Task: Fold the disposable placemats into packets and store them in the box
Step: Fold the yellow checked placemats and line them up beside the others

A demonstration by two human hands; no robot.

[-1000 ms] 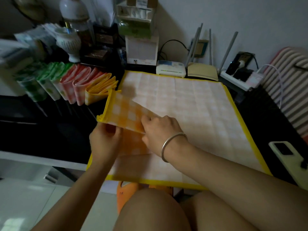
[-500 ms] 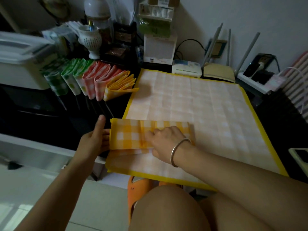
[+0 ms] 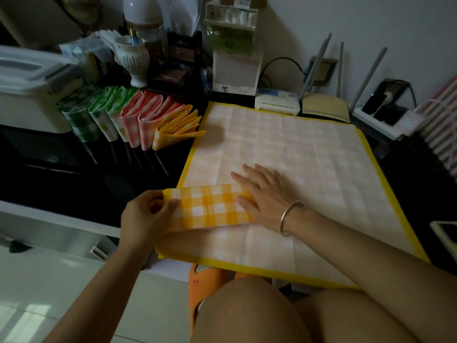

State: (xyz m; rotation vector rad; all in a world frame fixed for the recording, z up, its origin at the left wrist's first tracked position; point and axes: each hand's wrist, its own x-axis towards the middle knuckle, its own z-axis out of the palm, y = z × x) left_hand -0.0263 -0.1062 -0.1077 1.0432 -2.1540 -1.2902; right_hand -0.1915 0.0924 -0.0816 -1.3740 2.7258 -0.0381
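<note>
Two bare hands work on a folded yellow checked placemat (image 3: 212,206) that lies as a long strip near the front left corner of a larger placemat (image 3: 284,154), which is spread flat with its pale side up and a yellow border around it. The left hand (image 3: 146,216) pinches the strip's left end, thumb on top and the other fingers curled under the edge. The right hand (image 3: 264,194) lies flat, palm down, fingers spread apart, pressing the strip's right end and the spread sheet beside it; a silver bangle (image 3: 289,217) circles that wrist. To the left, on the dark tabletop (image 3: 74,174), a row of finished packets stands on edge: green ones (image 3: 94,115), pink ones (image 3: 146,120) and a yellow packet (image 3: 178,127) nearest the spread sheet, its loose flaps touching that sheet's border. Behind the green packets sits a white lidded box (image 3: 27,95), lid on. A white vase (image 3: 133,58) stands behind the row, and two routers (image 3: 301,102) sit at the far edge of the sheet. A phone (image 3: 445,233) lies at the right edge of the view.
</note>
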